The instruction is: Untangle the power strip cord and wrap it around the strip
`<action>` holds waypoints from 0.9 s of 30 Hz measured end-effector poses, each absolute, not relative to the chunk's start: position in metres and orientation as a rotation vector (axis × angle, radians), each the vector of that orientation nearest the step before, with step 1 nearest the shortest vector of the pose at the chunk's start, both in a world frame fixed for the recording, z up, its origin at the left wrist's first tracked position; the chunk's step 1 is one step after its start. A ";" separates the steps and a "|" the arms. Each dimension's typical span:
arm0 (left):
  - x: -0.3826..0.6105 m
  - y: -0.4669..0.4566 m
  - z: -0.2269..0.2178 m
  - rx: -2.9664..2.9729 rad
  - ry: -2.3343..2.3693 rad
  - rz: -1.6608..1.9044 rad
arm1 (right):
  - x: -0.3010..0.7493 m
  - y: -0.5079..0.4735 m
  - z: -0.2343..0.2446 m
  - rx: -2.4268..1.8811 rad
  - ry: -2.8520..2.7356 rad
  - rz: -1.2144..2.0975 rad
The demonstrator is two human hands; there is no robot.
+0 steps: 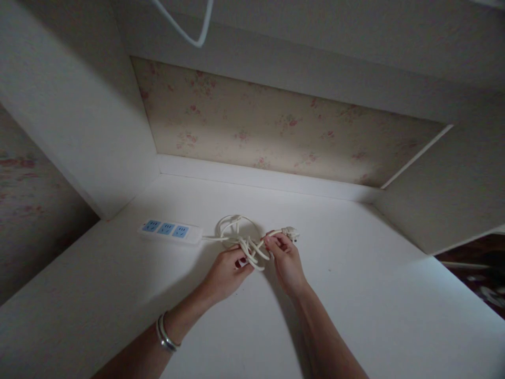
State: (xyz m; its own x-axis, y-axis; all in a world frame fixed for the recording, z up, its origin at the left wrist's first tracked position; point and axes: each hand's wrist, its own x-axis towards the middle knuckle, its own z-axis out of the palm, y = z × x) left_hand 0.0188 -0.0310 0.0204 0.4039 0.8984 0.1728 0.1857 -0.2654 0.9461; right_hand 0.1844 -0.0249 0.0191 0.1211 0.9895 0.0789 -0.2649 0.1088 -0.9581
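A white power strip with blue socket panels lies at the left on the white surface. Its cream cord runs right from it into loose, tangled loops. My left hand is closed around part of the bunched loops, with thumb and fingers gripping them from the near side. With thumb and fingertips, my right hand pinches the cord close to its plug end. The plug sticks out just beyond those fingers, its prongs pointing down to the right. Some fingertips are hidden behind the cord.
The white tabletop meets a low white ledge at the back, below flowered wallpaper. White panels close in the left and right sides. Overhead hangs a white cable loop. Dark, blurred things show past the right edge.
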 end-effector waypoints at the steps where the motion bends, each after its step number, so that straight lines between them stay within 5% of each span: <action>1: 0.020 -0.031 0.019 1.664 0.963 0.940 | 0.184 -0.024 0.019 -1.003 -0.981 1.166; 27: 0.023 -0.031 0.032 1.180 1.049 1.057 | 0.188 -0.033 0.034 -1.014 -1.198 1.458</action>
